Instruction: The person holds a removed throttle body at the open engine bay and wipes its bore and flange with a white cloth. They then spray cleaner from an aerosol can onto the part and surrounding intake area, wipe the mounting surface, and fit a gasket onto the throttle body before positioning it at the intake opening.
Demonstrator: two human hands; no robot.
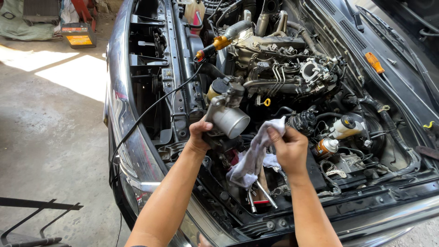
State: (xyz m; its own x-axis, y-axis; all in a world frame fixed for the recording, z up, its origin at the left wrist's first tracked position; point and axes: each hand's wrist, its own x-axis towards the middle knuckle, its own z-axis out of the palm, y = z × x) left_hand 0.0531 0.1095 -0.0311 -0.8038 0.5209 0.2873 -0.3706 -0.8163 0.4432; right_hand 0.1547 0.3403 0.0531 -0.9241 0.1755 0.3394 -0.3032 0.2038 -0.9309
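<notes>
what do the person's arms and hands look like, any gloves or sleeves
Both forearms are bare to the bottom edge of the picture, with no sleeves showing. The left hand and right hand are bare too: no gloves, watch, rings or wristbands visible.

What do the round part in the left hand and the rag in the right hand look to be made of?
Round part: apparently cast metal, dull silver-grey; its smooth bore catches sunlight. Rag: soft woven cloth, pale grey-white, hanging in limp folds from the right hand. The left hand grips the part's base.
</notes>
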